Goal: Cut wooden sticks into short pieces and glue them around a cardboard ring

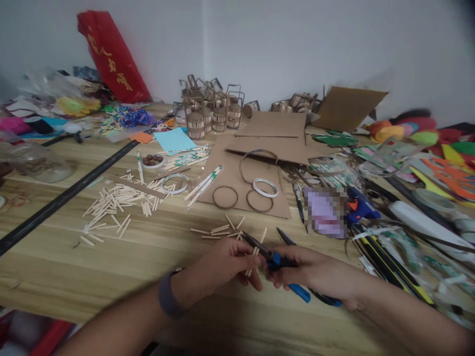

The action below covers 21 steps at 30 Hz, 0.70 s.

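Observation:
My right hand [315, 272] is closed around blue-handled cutting pliers [276, 257], whose dark jaws stand apart and point up and left. My left hand [226, 264] pinches a thin wooden stick [256, 249] and holds it between the jaws. A grey band sits on my left wrist. Several short cut sticks [218, 230] lie on the wooden table [111, 267] just beyond my hands.
A larger scatter of sticks [115, 202] lies to the left beside a long black bar [63, 198]. Cardboard sheets [252, 183] with rings and tape rolls sit behind. Small stick-and-cardboard lanterns [211, 113] stand at the back. Tools, a blue glue gun [358, 207] and coloured paper crowd the right.

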### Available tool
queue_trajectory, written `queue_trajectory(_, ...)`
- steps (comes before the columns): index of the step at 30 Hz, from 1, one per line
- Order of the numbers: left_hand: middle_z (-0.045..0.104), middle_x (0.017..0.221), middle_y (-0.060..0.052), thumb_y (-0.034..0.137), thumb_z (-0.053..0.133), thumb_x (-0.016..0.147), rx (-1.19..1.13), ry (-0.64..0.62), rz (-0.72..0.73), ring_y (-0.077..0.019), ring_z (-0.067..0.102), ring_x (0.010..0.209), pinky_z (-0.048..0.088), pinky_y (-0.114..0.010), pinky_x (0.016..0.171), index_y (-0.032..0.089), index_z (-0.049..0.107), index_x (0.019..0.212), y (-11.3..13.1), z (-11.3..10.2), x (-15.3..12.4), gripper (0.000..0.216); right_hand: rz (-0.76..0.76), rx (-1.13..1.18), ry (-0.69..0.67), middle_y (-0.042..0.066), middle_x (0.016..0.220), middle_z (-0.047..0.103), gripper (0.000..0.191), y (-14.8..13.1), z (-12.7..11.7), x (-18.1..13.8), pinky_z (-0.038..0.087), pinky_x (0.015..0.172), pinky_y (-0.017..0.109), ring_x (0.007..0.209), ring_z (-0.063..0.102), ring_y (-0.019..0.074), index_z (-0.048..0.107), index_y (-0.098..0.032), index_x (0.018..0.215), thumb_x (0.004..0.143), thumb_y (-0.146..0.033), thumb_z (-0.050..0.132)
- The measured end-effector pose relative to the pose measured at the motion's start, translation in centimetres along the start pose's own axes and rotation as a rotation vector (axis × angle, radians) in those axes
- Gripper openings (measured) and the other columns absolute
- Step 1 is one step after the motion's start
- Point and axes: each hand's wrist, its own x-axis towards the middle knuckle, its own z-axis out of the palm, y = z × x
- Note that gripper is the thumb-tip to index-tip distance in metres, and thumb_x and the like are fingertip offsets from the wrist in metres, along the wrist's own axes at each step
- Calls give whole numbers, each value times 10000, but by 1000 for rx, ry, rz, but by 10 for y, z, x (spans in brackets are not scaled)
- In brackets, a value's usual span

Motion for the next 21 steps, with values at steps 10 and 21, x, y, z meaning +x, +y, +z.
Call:
queue_trajectory(10,630,622,-2,462,609,785,10,-3,-27,-139,615,608,410,-238,605,160,645,780,-1,1,-1,305,-41,-3,-30,-20,689,550,203,6,-1,4,401,595,246,627,493,115,583,-173,826,642,-257,599)
queue_trajectory(21,608,582,2,540,574,769,83,2,-10,-128,570,566,394,-246,607,155,633,771,1,2,1,390,-104,-347,150,-57,565,431,20,14,7,9,307,506,238,544,400,107,524,-199,675,686,-189,538)
